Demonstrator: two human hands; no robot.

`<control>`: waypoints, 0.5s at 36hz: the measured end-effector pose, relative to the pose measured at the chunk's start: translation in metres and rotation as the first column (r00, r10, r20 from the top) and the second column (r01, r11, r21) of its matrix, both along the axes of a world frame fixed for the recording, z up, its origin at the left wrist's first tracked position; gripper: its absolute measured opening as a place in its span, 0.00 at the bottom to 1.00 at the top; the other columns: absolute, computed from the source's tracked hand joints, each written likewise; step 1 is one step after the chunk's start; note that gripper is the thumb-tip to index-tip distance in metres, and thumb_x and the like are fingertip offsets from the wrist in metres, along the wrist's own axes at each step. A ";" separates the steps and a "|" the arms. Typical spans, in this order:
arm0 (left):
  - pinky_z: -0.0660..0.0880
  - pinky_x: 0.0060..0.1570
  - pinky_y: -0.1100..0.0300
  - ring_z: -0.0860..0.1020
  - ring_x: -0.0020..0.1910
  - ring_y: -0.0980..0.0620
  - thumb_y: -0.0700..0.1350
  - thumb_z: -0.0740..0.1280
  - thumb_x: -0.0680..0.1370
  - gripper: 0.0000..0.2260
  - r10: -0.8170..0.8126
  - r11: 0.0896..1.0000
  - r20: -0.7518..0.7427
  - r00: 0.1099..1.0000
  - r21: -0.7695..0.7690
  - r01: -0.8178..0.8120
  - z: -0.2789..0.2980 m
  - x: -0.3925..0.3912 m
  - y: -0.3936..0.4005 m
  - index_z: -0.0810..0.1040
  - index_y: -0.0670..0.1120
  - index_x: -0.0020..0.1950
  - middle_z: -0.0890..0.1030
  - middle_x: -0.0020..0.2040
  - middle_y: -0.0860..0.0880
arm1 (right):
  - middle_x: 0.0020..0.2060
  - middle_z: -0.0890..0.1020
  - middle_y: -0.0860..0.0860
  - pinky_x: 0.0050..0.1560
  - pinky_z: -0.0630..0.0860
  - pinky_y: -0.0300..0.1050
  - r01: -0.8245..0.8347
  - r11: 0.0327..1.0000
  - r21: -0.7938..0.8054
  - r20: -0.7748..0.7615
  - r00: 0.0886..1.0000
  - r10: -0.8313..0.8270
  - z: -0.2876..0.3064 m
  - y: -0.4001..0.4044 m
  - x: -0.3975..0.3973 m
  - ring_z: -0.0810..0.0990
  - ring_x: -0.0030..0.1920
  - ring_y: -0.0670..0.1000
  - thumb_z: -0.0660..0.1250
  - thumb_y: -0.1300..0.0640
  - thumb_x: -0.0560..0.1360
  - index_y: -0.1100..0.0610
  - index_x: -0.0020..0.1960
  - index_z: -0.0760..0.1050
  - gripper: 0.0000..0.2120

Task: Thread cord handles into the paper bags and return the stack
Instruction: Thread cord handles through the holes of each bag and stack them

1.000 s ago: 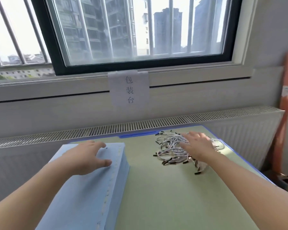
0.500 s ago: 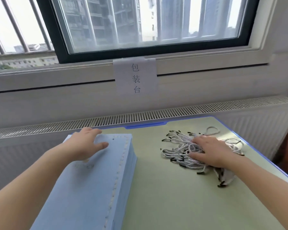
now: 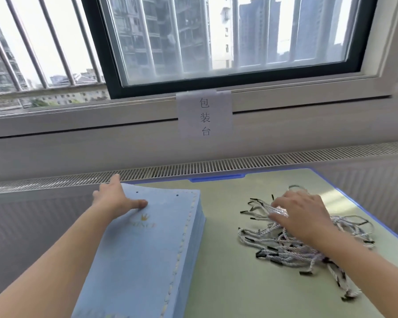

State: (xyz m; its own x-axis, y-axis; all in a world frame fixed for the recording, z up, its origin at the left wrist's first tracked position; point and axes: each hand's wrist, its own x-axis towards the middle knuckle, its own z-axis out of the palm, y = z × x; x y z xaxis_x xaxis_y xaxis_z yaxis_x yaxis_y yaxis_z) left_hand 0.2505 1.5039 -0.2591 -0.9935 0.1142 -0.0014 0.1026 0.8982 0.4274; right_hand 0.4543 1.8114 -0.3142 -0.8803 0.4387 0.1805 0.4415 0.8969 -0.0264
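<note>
A person's two bare forearms reach forward over a pale green table (image 3: 228, 260) with a blue rim, pushed up against a slatted radiator grille (image 3: 239, 165) below a window.

The left hand (image 3: 115, 200) rests at the far left corner of a thick stack of light blue paper bags (image 3: 145, 253). Its thumb lies flat on the top bag, pointing right, and its fingers reach over the stack's far edge, towards the grille; whether they curl round that edge cannot be told. Just right of the thumb are two small dark holes near the top bag's far edge, and a small gold crown mark sits just nearer than the thumb. The stack's right side, a ribbed wall of folded edges, runs from beyond the hand back towards the viewer.

The right hand (image 3: 303, 214) lies palm down on a loose tangle of white cord handles (image 3: 283, 246) with black tips. Its fingers bend round a small bunch of cords, blurred at the fingertips. More cords spread nearer than the hand and to its right, close to the table's right edge.

Between stack and cords runs a strip of bare green surface, widening towards the viewer. A paper sign (image 3: 204, 115) with printed characters hangs on the wall beyond, between the two hands.
</note>
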 end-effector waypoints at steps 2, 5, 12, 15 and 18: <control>0.64 0.67 0.44 0.60 0.72 0.36 0.54 0.78 0.69 0.47 0.022 0.999 -0.025 0.999 0.049 -0.021 -0.002 -0.002 0.001 0.52 0.45 0.78 0.62 0.74 0.38 | 0.60 0.74 0.43 0.61 0.62 0.47 -0.026 1.000 -0.007 -0.012 1.000 0.026 -0.001 -0.006 -0.008 0.69 0.62 0.47 0.55 0.37 0.78 0.42 0.63 0.72 0.19; 0.63 0.68 0.44 0.60 0.73 0.36 0.50 0.78 0.69 0.47 0.052 0.986 -0.033 0.998 0.161 -0.046 -0.005 -0.009 0.001 0.52 0.45 0.79 0.62 0.75 0.39 | 0.51 0.77 0.43 0.51 0.66 0.43 -0.117 0.983 -0.144 -0.157 0.983 0.094 0.006 -0.033 -0.014 0.73 0.54 0.47 0.57 0.39 0.78 0.45 0.58 0.76 0.16; 0.61 0.70 0.41 0.61 0.73 0.38 0.54 0.76 0.70 0.48 -0.008 0.972 0.095 0.995 0.233 -0.014 -0.015 -0.024 -0.015 0.49 0.49 0.79 0.61 0.75 0.41 | 0.52 0.76 0.50 0.41 0.80 0.43 -0.073 0.068 -0.995 -0.070 0.997 0.044 0.017 -0.144 0.004 0.80 0.44 0.51 0.62 0.44 0.78 0.54 0.62 0.70 0.18; 0.55 0.74 0.45 0.54 0.77 0.42 0.69 0.67 0.68 0.51 -0.134 0.991 0.230 0.964 -0.001 0.137 0.000 -0.010 -0.035 0.42 0.51 0.80 0.51 0.79 0.45 | 0.54 0.73 0.52 0.41 0.79 0.49 0.043 -0.238 -0.970 0.057 0.997 -0.053 0.018 -0.161 0.014 0.78 0.41 0.54 0.65 0.46 0.76 0.58 0.59 0.71 0.18; 0.62 0.72 0.48 0.61 0.76 0.46 0.78 0.58 0.64 0.52 -0.147 0.965 0.409 0.901 -0.139 0.221 0.015 0.006 -0.058 0.46 0.53 0.80 0.57 0.79 0.51 | 0.51 0.75 0.51 0.45 0.78 0.54 0.097 -0.378 -0.921 0.125 0.991 -0.051 0.026 -0.165 0.015 0.78 0.38 0.57 0.66 0.49 0.76 0.57 0.53 0.74 0.13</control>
State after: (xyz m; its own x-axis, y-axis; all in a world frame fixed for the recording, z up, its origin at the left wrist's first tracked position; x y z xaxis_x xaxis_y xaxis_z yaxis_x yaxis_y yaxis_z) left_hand 0.2563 1.4458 -0.2441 -0.8689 0.2560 -0.4237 0.1308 0.9442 0.3023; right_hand 0.4693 1.6464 -0.2883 -0.8130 0.0458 -0.5805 0.5216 -0.3857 -0.7610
